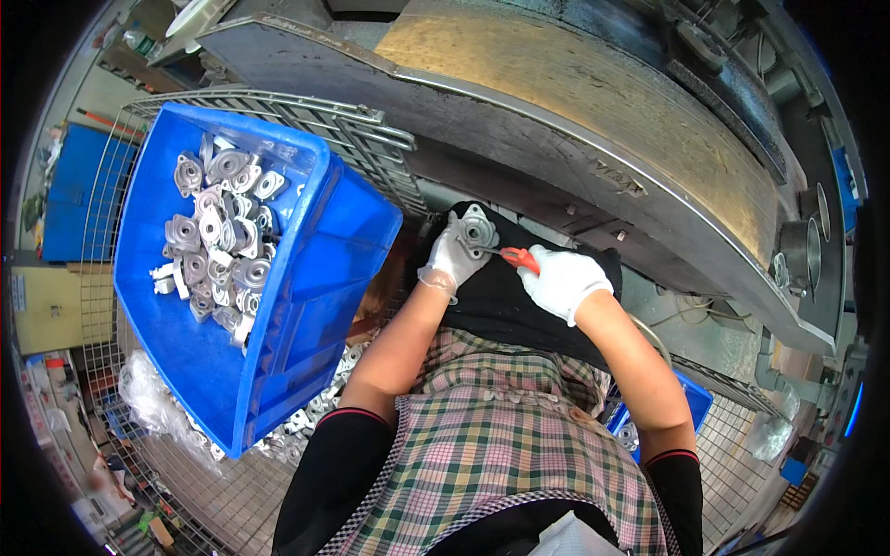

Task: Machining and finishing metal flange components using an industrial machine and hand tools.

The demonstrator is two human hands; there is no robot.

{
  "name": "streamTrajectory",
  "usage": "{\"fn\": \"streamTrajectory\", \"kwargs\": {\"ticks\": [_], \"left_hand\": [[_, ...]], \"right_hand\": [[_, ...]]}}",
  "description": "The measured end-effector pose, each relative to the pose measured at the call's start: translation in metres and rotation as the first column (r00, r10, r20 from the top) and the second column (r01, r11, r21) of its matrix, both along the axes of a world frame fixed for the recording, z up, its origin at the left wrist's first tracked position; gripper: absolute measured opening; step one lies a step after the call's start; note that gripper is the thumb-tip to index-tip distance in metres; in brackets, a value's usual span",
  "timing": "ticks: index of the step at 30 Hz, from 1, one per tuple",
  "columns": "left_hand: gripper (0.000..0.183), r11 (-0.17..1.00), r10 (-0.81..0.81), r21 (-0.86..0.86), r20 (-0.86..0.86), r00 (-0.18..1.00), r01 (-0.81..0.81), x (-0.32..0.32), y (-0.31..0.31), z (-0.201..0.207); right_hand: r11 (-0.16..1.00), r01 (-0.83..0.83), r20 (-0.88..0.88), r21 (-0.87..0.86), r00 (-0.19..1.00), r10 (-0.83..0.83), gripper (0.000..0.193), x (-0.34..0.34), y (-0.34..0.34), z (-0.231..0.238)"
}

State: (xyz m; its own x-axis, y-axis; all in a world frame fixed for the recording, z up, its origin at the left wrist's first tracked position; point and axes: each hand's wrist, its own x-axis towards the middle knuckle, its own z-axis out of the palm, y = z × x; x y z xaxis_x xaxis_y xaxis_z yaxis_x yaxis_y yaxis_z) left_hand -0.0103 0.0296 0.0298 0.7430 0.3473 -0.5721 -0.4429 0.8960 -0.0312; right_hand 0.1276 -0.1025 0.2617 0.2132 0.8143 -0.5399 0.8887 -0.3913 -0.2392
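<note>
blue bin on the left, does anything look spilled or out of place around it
Somewhat: loose metal parts lie outside the blue bin, along its lower edge in the picture, while more parts sit heaped inside. Crumpled clear plastic lies nearby. It looks untidy, though whether anything spilled cannot be told.

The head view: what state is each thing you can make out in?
Left hand: gloved, holding the metal part
Metal part: gripped, face up
Red-handled tool: held, tip at the metal part; contact unclear
Right hand: gloved, closed around the tool
Large blue bin: open, partly filled
Loose metal parts: heaped in the bin
Clear plastic: crumpled
</note>
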Motion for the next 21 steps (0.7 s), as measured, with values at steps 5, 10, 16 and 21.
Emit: {"fn": "streamTrajectory", "kwargs": {"ticks": [5,10,16,21], "left_hand": [[0.062,0.997,-0.056,0.05,-0.01,0.998,0.057,-0.003,0.004,-0.006],[0.061,1.0,-0.02,0.024,0.01,1.0,0.019,-0.001,0.004,-0.008],[0.061,1.0,0.011,-0.009,0.044,0.999,-0.011,-0.001,0.003,-0.005],[0.06,1.0,0.0,-0.02,0.04,0.999,0.001,-0.002,0.004,-0.007]], "right_hand": [[1.0,0.011,0.016,-0.025,1.0,-0.011,0.038,0.008,-0.006,-0.001],[1.0,0.015,0.039,0.01,0.999,-0.016,0.038,0.014,-0.01,-0.005],[0.999,0.032,0.014,-0.014,0.999,-0.032,0.038,0.015,-0.01,-0.006],[1.0,0.014,0.022,0.007,1.0,-0.014,0.038,0.015,-0.01,-0.008]]}}
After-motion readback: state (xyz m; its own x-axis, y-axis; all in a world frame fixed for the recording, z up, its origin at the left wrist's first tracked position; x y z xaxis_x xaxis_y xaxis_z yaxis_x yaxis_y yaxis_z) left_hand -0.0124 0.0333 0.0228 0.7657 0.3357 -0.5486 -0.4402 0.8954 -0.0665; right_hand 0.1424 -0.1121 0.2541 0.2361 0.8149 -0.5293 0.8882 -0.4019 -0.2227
